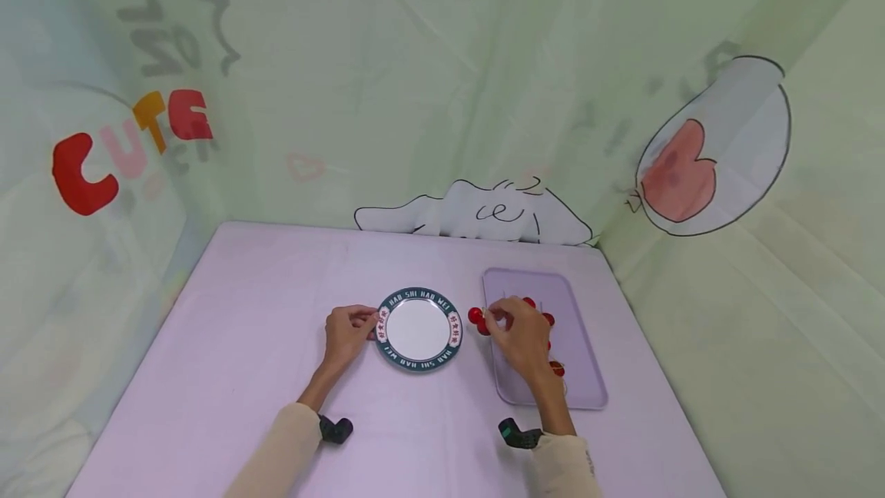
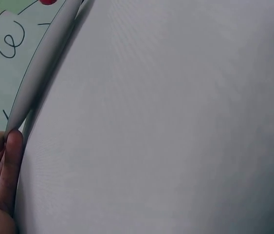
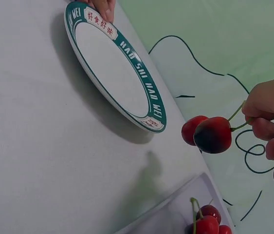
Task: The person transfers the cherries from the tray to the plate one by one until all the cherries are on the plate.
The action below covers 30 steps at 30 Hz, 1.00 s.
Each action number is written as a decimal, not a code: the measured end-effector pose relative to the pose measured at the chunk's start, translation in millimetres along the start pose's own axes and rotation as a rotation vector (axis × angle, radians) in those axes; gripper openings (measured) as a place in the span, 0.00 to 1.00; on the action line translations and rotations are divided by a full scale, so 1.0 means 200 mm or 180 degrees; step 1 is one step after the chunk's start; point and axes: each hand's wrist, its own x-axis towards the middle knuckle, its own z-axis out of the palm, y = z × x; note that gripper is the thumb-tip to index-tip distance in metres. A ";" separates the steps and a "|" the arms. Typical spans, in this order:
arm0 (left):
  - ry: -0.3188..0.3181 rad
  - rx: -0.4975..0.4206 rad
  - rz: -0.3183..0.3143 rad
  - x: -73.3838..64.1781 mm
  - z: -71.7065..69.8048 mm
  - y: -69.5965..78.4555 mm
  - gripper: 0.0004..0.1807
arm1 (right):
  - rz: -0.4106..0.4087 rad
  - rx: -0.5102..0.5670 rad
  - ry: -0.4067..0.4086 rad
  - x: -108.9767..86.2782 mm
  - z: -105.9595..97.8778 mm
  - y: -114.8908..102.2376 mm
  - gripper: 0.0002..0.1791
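My left hand (image 1: 346,335) pinches the left rim of a white plate (image 1: 417,329) with a green lettered border. In the left wrist view the plate (image 2: 42,63) appears almost edge-on, thumb against its rim. My right hand (image 1: 523,334) pinches the green stems of a pair of red cherries (image 3: 213,135), which hang from the fingertips between plate and tray. Beneath that hand lies a pale purple tray (image 1: 584,363) holding several more cherries (image 1: 557,369), partly hidden by the hand in the head view.
A pale cloth covers the table (image 1: 276,275). Printed curtains (image 1: 311,98) hang at the back and on both sides. Dark wrist-worn devices (image 1: 336,429) sit at both cuffs.
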 end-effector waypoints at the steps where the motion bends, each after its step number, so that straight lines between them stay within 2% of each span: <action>1: -0.0004 0.0000 0.0001 0.00 0.00 0.00 0.09 | 0.0004 0.0010 0.0010 0.00 0.01 0.00 0.04; 8: -0.0005 -0.0035 0.0012 0.00 0.00 0.00 0.09 | 0.0002 0.0141 0.0045 0.00 0.08 -0.04 0.03; 15: 0.0013 -0.0064 0.0041 0.00 0.00 -0.01 0.09 | -0.0108 0.0147 0.0042 0.02 0.16 -0.08 0.04; 24: 0.0056 -0.0091 0.0087 0.01 -0.01 -0.01 0.08 | 0.0006 0.0377 -0.0194 0.02 0.24 -0.18 0.04; 30: 0.0043 -0.0061 0.0072 0.00 -0.01 0.00 0.08 | -0.0073 0.0465 -0.0161 0.01 0.32 -0.21 0.04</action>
